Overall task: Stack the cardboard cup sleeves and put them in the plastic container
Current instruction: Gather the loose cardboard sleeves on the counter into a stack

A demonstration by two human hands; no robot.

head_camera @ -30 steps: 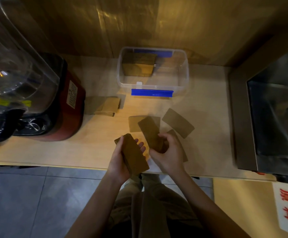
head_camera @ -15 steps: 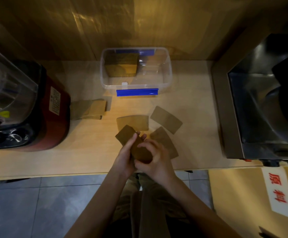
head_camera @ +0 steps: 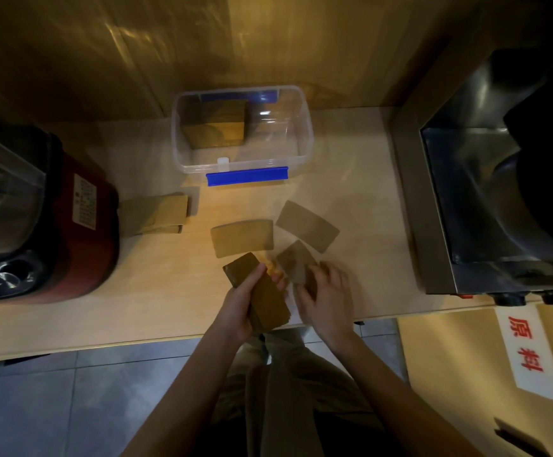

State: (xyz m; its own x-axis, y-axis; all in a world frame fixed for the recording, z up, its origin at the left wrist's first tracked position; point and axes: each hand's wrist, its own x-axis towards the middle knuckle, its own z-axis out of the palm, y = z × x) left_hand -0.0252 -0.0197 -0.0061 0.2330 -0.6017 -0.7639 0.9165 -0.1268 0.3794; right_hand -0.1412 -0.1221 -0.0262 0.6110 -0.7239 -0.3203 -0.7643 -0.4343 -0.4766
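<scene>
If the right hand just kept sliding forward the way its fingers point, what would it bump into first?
The right hand already overlaps the nearest loose sleeve; past that, probably the flat sleeve beyond. Depth is hard to judge.

Both forearms are bare from elbow to wrist, with no sleeve showing anywhere in view. The left hand and the right hand wear no gloves, and no ring, watch or band can be made out in the dim light, though the right one is somewhat blurred. Below the arms the legs are covered by loose trousers in a drab olive-khaki cloth, creased lengthwise along each thigh, with a dark gap between the two legs
</scene>
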